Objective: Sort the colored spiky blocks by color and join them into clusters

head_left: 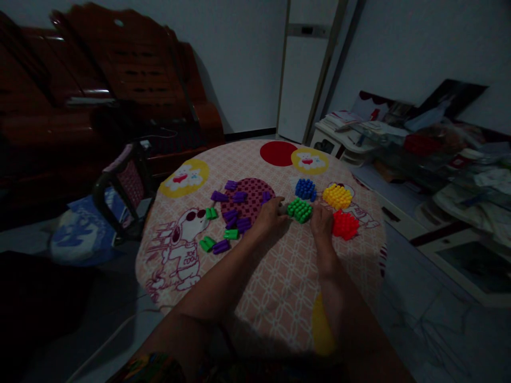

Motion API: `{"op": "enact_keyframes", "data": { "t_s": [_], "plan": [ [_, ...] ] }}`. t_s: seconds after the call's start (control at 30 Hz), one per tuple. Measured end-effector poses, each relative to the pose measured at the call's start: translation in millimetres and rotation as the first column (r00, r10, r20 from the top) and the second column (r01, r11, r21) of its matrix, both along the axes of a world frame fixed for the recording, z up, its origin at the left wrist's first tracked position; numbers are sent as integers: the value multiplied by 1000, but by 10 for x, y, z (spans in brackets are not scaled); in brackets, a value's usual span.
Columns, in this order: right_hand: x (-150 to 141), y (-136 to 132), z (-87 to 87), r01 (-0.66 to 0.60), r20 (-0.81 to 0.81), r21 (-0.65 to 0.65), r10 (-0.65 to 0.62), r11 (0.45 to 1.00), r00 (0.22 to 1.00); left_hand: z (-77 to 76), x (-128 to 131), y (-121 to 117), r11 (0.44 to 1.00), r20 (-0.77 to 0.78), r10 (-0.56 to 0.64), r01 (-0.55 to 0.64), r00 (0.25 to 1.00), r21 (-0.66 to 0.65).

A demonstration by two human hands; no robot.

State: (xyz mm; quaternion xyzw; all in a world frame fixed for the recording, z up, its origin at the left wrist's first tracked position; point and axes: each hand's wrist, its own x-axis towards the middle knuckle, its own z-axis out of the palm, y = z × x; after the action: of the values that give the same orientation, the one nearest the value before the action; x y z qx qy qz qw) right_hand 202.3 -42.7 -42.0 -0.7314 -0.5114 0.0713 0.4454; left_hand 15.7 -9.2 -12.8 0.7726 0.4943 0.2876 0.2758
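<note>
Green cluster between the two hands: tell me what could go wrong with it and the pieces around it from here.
The green cluster sits close to the blue cluster, so a nudge away from the person might push them together. The right hand is right by the red cluster and could knock it. The left forearm passes near the loose purple pieces, which it might brush out of place.

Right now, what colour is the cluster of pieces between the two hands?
Green; the cluster shows best in the head view.
</note>
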Motion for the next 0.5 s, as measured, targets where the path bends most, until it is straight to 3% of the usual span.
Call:
{"op": "enact_keyframes", "data": {
  "t_s": [0.1, 0.2, 0.3, 0.37, 0.5],
  "plan": [
    [-4, -5, 1, -1, -4, -5, 1, 1000, 1000, 171, -379, 14, 996, -168, 16, -1, 986, 87],
    [-11, -13, 10, 0, 2, 0, 0, 1000, 1000, 311, -872, 48, 963, -289, 243, -195, 926, 185],
    [-17, -22, 25, 2, 12, 7, -2, 1000, 1000, 343, -1333, 101, 895, -403, 446, -387, 799, 223],
    [-19, -26, 34, 4, 23, -1, -4, 1000, 1000, 307, -1558, 130, 885, -498, 457, -431, 737, 174],
    [-24, -30, 43, -4, 34, -9, 4, 1000, 999, 197, -1771, 153, 909, -570, 379, -410, 729, 80]
  ]
}}
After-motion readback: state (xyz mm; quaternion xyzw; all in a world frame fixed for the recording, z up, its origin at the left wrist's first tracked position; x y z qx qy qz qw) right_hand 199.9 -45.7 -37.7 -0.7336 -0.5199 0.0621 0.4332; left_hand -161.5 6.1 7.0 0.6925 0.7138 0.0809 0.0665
